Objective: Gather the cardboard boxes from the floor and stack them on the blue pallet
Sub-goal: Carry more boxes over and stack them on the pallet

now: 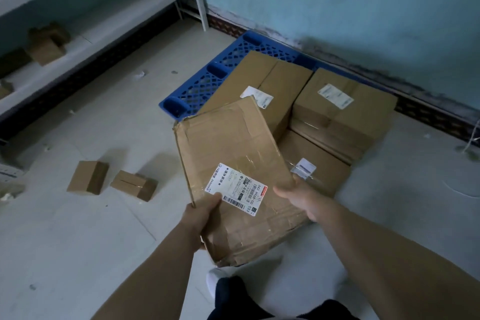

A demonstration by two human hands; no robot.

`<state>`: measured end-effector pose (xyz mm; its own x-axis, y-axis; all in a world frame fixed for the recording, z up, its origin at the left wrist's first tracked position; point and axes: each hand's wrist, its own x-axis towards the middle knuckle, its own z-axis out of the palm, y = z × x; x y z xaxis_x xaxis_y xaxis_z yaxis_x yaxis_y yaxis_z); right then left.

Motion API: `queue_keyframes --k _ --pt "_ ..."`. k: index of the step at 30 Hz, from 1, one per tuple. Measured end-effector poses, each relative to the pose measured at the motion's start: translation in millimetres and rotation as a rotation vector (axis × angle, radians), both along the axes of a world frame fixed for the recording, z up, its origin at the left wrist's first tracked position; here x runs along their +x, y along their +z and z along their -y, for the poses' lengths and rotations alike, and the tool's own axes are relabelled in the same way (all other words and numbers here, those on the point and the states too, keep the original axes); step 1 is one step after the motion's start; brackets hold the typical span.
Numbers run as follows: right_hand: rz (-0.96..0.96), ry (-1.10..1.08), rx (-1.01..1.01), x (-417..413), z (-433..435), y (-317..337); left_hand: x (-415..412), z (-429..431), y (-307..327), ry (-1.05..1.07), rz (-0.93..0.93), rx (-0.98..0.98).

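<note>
I hold a worn, flat cardboard box (233,163) with a white shipping label, tilted in front of me over the near edge of the blue pallet (207,80). My left hand (201,218) grips its near left corner, thumb on top. My right hand (304,199) holds its right edge, fingers curled round it. Three cardboard boxes rest on the pallet: a tall one (267,78), one at the right (345,106) and a lower one (319,166) partly hidden behind the held box. Two small cardboard boxes (87,176) (135,184) lie on the floor at left.
White shelving (104,15) with several small boxes runs along the left. A teal wall (337,8) stands behind the pallet. Scraps of paper dot the pale tiled floor (78,241). My shoe (215,280) and dark trouser leg show at the bottom.
</note>
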<state>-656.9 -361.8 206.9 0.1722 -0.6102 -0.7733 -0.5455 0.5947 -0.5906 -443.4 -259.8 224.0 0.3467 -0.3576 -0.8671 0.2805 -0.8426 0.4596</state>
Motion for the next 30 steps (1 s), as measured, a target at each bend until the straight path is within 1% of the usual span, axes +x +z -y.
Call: queue_keyframes --k 4,6,11,15,21,26,30 --pt "-0.014 0.041 0.015 -91.6 10.8 3.9 -97.5 2.5 -0.9 0.004 -0.029 0.041" --pt "-0.034 0.058 0.016 -133.4 16.3 6.1 -141.3 4.5 -4.2 0.012 -0.078 0.045" --pt "-0.108 0.085 0.034 -209.4 38.6 -4.3 -218.5 19.7 -22.6 0.002 -0.155 0.112" --pt "-0.131 0.104 0.06 -229.9 64.4 -18.9 -240.3 39.8 -43.0 -0.004 -0.187 0.14" --pt "-0.163 0.106 0.068 -234.7 103.5 -33.3 -241.6 84.9 -70.2 -0.029 -0.208 0.17" --pt "-0.205 0.124 0.112 -236.4 138.1 -55.6 -244.5 113.9 -96.2 0.012 -0.226 0.205" --pt "-0.208 0.18 0.171 -232.6 169.4 -81.9 -253.4 125.0 -125.8 0.096 -0.251 0.234"
